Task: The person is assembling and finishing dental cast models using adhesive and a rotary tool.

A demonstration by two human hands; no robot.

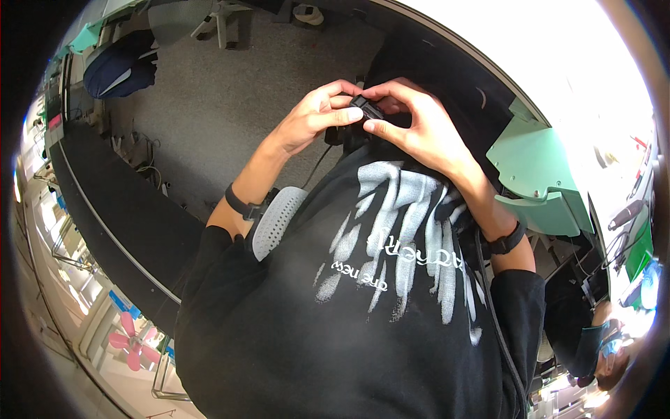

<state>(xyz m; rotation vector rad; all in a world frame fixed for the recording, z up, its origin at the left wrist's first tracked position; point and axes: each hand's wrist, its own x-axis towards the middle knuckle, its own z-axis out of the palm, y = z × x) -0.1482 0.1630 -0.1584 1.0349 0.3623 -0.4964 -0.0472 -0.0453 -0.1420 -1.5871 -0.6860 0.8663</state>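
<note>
Toward twelve o'clock I see the left hand and right hand pinching a small black device in their fingertips, handling apparently unfinished, release not yet made.

A white tabletop fills the upper right, with a mint-green bracket beside its edge. Grey carpet spreads across the upper left, where a dark blue bundle and pale stool legs stand out. A pink fan shows lower left; another person appears lower right.
</note>
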